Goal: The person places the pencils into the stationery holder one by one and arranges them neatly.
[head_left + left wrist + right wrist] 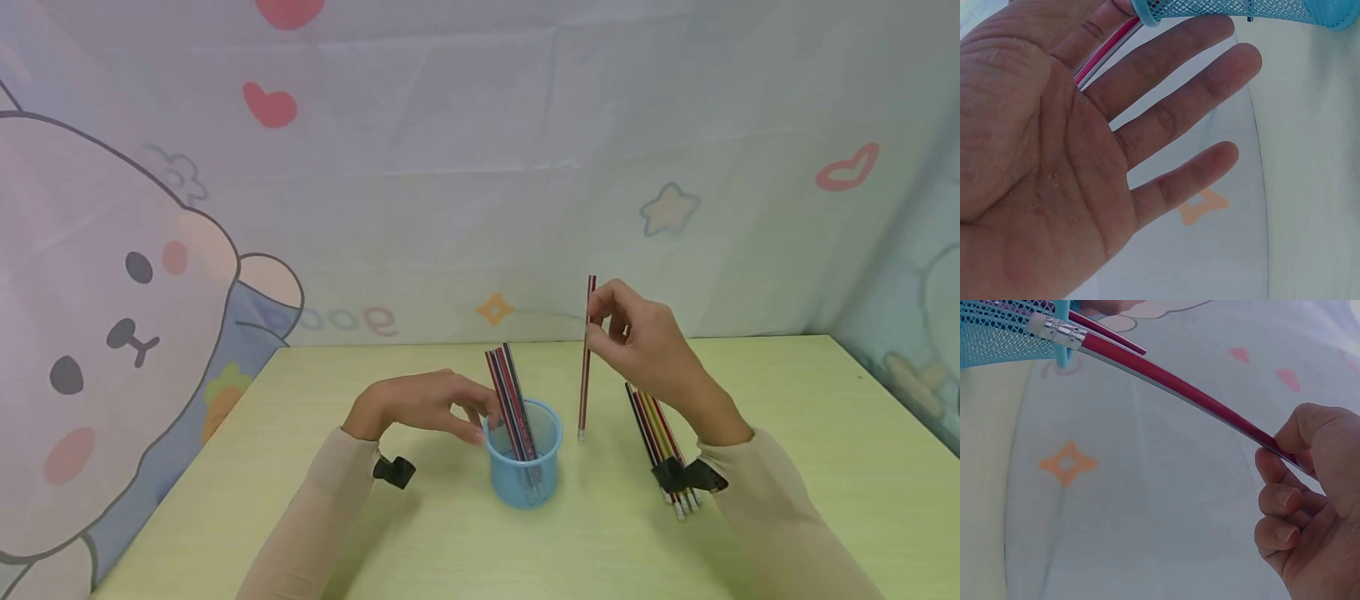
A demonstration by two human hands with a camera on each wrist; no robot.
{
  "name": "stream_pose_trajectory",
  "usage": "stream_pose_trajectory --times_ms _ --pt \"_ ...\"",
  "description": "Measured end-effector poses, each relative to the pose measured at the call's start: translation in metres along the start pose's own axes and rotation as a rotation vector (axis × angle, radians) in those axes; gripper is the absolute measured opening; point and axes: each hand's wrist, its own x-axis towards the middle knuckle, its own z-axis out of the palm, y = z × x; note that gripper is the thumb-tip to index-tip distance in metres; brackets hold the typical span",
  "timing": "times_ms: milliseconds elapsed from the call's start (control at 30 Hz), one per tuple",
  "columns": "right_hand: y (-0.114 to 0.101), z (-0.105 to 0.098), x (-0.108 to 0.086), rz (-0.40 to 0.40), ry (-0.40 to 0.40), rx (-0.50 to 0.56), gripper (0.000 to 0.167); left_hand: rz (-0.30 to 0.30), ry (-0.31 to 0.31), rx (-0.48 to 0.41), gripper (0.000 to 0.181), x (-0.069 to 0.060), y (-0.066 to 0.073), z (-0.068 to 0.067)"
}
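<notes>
Striped pencil (585, 387): we are holding it nearly upright in the air, just to the right of the mesh cup and apart from it; its white eraser (1037, 324) and silver ferrule (1065, 332) are pointing down, and a red stripe is running along its shaft.
Right hand (641, 333): we are pinching the pencil between thumb and index finger toward its upper end, while the other fingers are curling in toward the palm.
Mesh cup (506, 479): it is standing upright on the counter between our two hands, its light blue wall rising to a smooth rim.
Cup pencils (512, 400): several are leaning together toward the far left side of the rim, their upper ends sticking out and showing red and dark stripes.
Left hand (431, 400): we are spreading the middle, ring and little fingers, while the index finger and thumb are lying at the rim; we cannot tell how firmly they are touching it.
Pencil bundle (656, 425): red, yellow and dark shafts are lying side by side on the counter, partly hidden by our right wrist, their erasers pointing toward us.
Sleeves (322, 508): we are wearing pale ones, with a small black device (393, 472) showing at each cuff.
Counter (240, 467): its pale yellow-green surface is reaching back to the printed cloth (450, 208), where hearts, a star and a cartoon animal are showing.
</notes>
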Motion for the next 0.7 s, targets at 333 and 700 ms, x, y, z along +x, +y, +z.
stream_pose_trajectory --times_ms 333,700 --pt "-0.012 0.0 0.001 -0.05 0.056 0.02 0.019 -0.01 -0.001 0.003 0.024 0.0 0.0 0.0" --pt "-0.02 0.013 0.0 -0.069 0.12 0.077 0.024 0.0 -0.004 -0.003 0.024 0.0 -0.001 -0.001"
